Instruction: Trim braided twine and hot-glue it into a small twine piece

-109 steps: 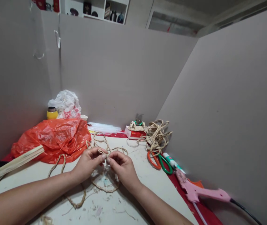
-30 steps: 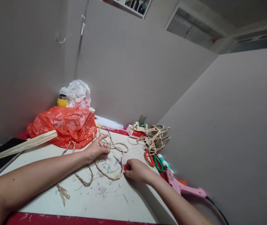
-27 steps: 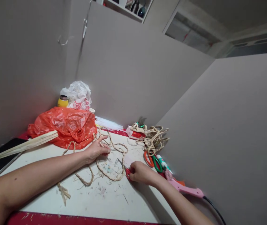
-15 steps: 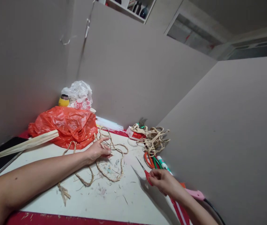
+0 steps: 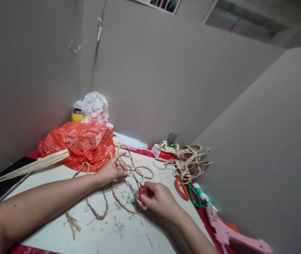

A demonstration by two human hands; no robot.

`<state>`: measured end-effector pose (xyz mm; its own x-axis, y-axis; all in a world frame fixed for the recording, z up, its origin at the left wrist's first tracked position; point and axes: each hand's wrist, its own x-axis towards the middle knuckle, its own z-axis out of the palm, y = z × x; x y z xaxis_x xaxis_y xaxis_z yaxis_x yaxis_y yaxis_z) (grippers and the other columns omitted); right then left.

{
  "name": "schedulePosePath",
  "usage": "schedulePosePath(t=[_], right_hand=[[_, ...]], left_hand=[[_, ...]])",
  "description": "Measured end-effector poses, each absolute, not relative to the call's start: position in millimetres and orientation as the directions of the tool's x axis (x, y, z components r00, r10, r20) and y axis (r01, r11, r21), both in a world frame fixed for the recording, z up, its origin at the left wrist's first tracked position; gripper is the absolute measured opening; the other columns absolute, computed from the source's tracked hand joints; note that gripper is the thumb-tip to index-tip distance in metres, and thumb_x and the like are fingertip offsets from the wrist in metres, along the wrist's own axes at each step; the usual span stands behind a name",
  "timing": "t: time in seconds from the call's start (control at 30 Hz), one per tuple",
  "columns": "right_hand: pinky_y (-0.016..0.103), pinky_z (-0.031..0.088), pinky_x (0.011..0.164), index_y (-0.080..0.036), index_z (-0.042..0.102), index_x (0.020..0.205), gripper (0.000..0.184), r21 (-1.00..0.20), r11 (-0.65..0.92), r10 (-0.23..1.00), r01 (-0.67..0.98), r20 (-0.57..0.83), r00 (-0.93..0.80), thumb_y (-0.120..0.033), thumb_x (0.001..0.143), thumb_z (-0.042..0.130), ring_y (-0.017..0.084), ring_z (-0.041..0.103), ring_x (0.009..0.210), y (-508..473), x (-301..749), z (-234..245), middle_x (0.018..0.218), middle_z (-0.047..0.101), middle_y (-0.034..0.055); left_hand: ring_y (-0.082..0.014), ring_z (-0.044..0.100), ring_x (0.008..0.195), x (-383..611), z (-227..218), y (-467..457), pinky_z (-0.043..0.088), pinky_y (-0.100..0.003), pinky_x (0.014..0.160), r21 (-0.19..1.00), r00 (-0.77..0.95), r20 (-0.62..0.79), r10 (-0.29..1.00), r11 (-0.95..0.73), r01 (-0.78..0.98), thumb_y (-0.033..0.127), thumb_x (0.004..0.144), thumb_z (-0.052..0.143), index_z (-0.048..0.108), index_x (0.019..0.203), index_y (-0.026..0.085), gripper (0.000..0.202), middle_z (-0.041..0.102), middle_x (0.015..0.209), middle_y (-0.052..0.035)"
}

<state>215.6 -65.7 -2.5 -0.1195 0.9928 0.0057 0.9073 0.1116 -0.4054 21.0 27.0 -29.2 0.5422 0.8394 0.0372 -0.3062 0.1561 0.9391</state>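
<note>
My left hand (image 5: 112,170) is over the middle of the white board, thumb and fingertips pinched on a thin braided straw rope (image 5: 99,217). Its index finger points outward. Loops of the rope lie on the board around that hand, and one frayed end (image 5: 72,225) rests near the front left. In my right hand (image 5: 159,198) is a small pair of scissors with red handles (image 5: 141,195). Their blades reach the rope just beside my left fingertips. Whether the blades are closed on the rope I cannot tell.
A crumpled red plastic bag (image 5: 79,143) and pale straw strips (image 5: 46,163) lie at left. On the right are a heap of braided rope (image 5: 191,162), orange handles (image 5: 182,190), green handles (image 5: 194,197) and a pink glue gun (image 5: 236,235). Translucent sticks (image 5: 130,141) lie behind.
My right hand has brought the scissors leftward, up to the rope at my left fingertips. My left hand keeps its pinch. The view has shifted, showing more of the pink glue gun.
</note>
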Motion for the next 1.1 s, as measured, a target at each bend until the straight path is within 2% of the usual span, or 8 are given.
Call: schedulePosePath(t=[0.23,0.43,0.6,0.7,0.93,1.1], right_hand=[[0.026,0.019,0.05,-0.021,0.046,0.059,0.028,-0.39,0.137,0.988,0.91,-0.01,-0.153,-0.039,0.075,0.061,0.011,0.036,0.048,-67.5,220.8,-20.9,0.051,0.049,-0.0032],[0.025,0.019,0.049,-0.021,0.045,0.058,0.029,-0.362,0.163,0.984,0.918,-0.004,-0.177,-0.038,0.073,0.061,0.01,0.035,0.046,-68.3,221.0,-14.3,0.048,0.045,-0.0044],[0.025,0.02,0.048,-0.021,0.042,0.056,0.029,-0.38,0.186,0.982,0.906,0.04,-0.185,-0.036,0.072,0.061,0.01,0.033,0.045,-70.0,216.3,-15.9,0.047,0.041,-0.0058],[0.025,0.02,0.048,-0.021,0.039,0.054,0.031,-0.414,0.194,0.981,0.889,0.063,-0.185,-0.035,0.071,0.06,0.009,0.03,0.045,-70.3,216.0,-21.0,0.047,0.037,-0.0069],[0.023,0.021,0.045,-0.021,0.031,0.051,0.036,-0.594,0.176,0.981,0.785,0.041,-0.189,-0.031,0.074,0.057,0.009,0.026,0.046,-70.2,219.9,-27.4,0.047,0.028,-0.0078],[0.023,0.022,0.045,-0.021,0.036,0.051,0.033,-0.613,0.176,0.982,0.77,0.052,-0.183,-0.032,0.076,0.054,0.009,0.028,0.045,-69.8,219.5,-30.4,0.046,0.03,-0.0072]], left_hand=[[-0.0089,0.056,0.066,19.7,-22.0,24.4,0.043,-0.023,0.066,0.961,0.617,0.021,0.787,0.155,-0.229,0.009,0.066,0.073,0.032,0.143,0.029,0.09,0.058,0.079,0.0028],[-0.0089,0.057,0.071,21.1,-20.7,23.8,0.044,-0.023,0.068,0.976,0.68,0.024,0.733,0.129,-0.173,0.007,0.069,0.07,0.02,0.147,0.031,0.095,0.055,0.084,0.0029],[-0.0089,0.059,0.073,22.1,-18.5,21.1,0.046,-0.022,0.067,0.983,0.674,0.014,0.738,0.115,-0.146,0.005,0.067,0.069,0.02,0.146,0.034,0.097,0.05,0.089,0.003],[-0.0083,0.059,0.071,22.6,-17.5,20.1,0.045,-0.021,0.065,0.985,0.66,0.001,0.751,0.113,-0.13,0.004,0.064,0.069,0.021,0.146,0.034,0.099,0.049,0.092,0.0024],[-0.0073,0.056,0.067,23.2,-15.1,19.6,0.046,-0.022,0.064,0.975,0.652,-0.007,0.758,0.149,-0.163,0.005,0.064,0.07,0.023,0.145,0.035,0.098,0.049,0.093,0.002],[-0.0065,0.056,0.064,23.4,-13.0,19.6,0.046,-0.022,0.064,0.966,0.625,-0.03,0.78,0.184,-0.182,0.004,0.061,0.071,0.029,0.144,0.034,0.098,0.051,0.09,0.0025]])
